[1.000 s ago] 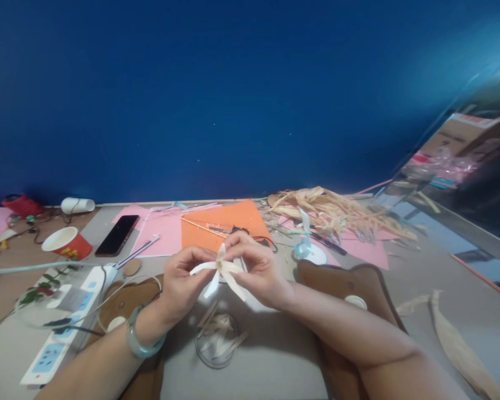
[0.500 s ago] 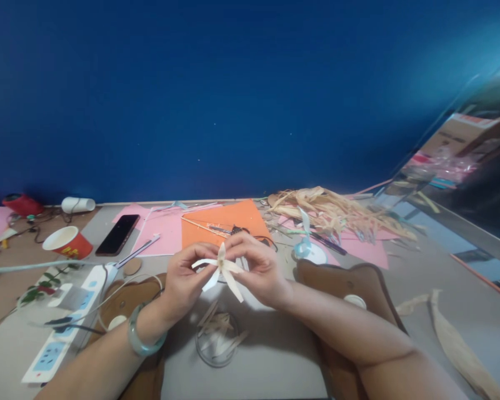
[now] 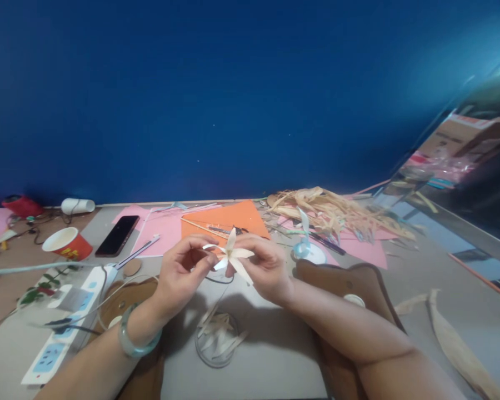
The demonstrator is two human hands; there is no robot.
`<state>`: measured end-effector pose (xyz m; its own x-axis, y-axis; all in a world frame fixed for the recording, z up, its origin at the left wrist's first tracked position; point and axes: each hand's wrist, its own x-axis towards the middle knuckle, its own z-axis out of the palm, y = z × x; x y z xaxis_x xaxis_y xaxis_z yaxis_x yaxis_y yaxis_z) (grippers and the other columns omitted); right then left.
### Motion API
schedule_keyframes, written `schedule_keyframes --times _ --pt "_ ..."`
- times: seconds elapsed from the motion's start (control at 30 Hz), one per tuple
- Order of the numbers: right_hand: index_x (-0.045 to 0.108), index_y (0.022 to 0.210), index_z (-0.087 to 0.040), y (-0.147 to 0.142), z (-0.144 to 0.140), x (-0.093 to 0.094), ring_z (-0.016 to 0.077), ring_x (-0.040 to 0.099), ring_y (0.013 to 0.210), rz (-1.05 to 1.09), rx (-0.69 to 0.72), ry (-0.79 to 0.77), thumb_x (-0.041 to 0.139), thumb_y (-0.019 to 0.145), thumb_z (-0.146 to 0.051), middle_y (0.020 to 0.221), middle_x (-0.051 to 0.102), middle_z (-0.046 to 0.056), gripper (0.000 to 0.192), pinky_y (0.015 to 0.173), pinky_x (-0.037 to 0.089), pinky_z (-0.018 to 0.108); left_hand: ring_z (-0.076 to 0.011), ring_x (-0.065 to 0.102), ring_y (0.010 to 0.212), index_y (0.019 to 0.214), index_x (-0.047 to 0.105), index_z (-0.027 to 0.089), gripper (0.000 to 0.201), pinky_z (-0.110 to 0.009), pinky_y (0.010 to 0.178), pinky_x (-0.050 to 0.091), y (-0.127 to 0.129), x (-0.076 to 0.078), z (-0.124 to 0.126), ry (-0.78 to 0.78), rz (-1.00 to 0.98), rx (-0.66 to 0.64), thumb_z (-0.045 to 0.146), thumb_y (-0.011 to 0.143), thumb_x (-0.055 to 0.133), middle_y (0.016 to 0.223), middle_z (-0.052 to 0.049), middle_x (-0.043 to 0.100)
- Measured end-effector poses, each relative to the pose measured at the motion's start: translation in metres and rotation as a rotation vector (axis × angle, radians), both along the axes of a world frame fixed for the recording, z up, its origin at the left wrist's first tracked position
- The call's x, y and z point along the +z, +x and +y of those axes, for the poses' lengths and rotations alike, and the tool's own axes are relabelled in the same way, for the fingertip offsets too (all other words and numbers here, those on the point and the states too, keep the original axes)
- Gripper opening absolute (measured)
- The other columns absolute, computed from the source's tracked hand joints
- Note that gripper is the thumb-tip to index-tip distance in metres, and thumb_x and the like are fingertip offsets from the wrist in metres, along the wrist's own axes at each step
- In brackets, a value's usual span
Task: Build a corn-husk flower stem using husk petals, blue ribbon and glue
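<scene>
A pale flower with several narrow petals, which look like dried husk (image 3: 240, 266), is held up above the table between my two hands. My right hand (image 3: 269, 269) grips it from behind and the side, its fingers partly hidden by the petals. On the other side, my left hand (image 3: 183, 272) has thumb and fingers closed together at the flower's left petals. A pale green bangle (image 3: 127, 336) circles my left wrist. Below the flower stands a round clear dish (image 3: 216, 364) with several cut husk strips (image 3: 220, 325) in it.
An orange sheet (image 3: 250, 214) with sticks and a tool lies behind my hands. Dried husks (image 3: 316, 203) are heaped at the back right, near a tape roll (image 3: 312, 253). At left are a phone (image 3: 117, 236), a red paper cup (image 3: 79, 244) and a power strip (image 3: 50, 358).
The flower has moved slightly up and to the right with my right hand. My left hand has shifted a little left, so the hands are farther apart.
</scene>
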<state>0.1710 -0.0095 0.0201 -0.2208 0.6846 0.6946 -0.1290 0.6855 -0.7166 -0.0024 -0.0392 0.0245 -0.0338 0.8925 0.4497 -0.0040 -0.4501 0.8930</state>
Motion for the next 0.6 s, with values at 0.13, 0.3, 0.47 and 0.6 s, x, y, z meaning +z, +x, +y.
schedule_keyframes --times 0.13,0.3,0.47,0.6 --pt "0.07 0.085 -0.016 0.002 0.002 0.003 0.0158 0.069 0.069 -0.02 -0.048 0.107 0.066 0.086 -0.014 0.079 0.073 0.007 0.005 0.058 0.056 0.025 -0.0139 0.065 0.072 0.09 0.069 0.02 0.004 -0.027 0.065 0.054 -0.012 0.009 -0.007 0.01 -0.024 -0.04 0.022 0.088 0.066 0.088 -0.004 0.066" --pt "0.07 0.092 -0.017 0.003 0.002 0.006 0.016 0.072 0.078 -0.079 -0.067 0.297 0.064 0.088 -0.013 0.084 0.075 0.008 0.008 0.07 0.059 0.025 -0.0166 0.059 0.077 0.085 0.068 0.02 0.021 -0.027 0.066 0.05 -0.022 0.016 -0.018 0.051 0.038 -0.117 0.038 0.091 0.063 0.079 -0.004 0.061" --pt "0.068 0.098 -0.017 0.003 -0.002 0.009 0.0169 0.072 0.083 -0.156 -0.036 0.386 0.064 0.088 -0.011 0.086 0.075 0.01 0.012 0.075 0.06 0.026 -0.0178 0.058 0.074 0.078 0.068 0.018 0.029 -0.028 0.065 0.048 -0.021 0.026 -0.023 0.031 0.147 -0.098 0.046 0.087 0.066 0.077 -0.006 0.063" --pt "0.067 0.103 -0.016 0.002 -0.005 0.011 0.0163 0.072 0.085 -0.196 -0.01 0.424 0.063 0.089 -0.012 0.088 0.075 0.01 0.015 0.077 0.06 0.024 -0.017 0.061 0.073 0.076 0.069 0.018 0.019 -0.027 0.065 0.05 -0.018 0.033 -0.025 0.032 0.209 -0.057 0.033 0.088 0.067 0.077 -0.006 0.066"
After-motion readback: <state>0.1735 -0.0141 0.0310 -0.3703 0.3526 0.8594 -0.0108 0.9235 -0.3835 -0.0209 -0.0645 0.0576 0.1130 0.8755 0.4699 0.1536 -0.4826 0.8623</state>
